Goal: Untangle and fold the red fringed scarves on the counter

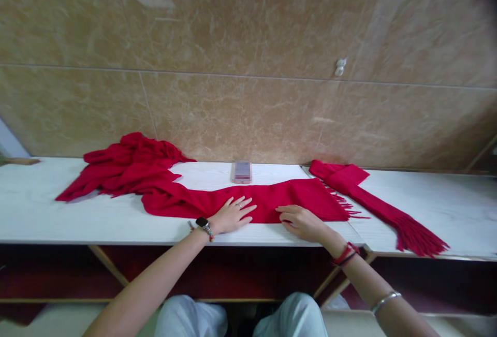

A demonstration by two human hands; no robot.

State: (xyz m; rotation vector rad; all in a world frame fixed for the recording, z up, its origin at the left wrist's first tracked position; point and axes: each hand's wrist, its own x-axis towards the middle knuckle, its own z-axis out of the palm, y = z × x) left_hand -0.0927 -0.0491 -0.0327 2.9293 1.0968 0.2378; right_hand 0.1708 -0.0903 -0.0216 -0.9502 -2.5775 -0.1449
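A long red fringed scarf (272, 197) lies stretched along the white table (46, 213), its left part bunched in a heap (128, 169). My left hand (233, 214) rests flat on the scarf with fingers spread, a watch on its wrist. My right hand (301, 220) lies on the scarf's near edge, fingers curled and pinching the cloth. A second red scarf (373, 202) lies to the right, folded narrow, with its fringe at the table's front edge.
A small pink phone-like object (243, 172) lies against the marble wall (248, 68) behind the scarf. A seam (361, 241) separates the white table from a second white table on the right. My knees (240, 316) show below the table edge.
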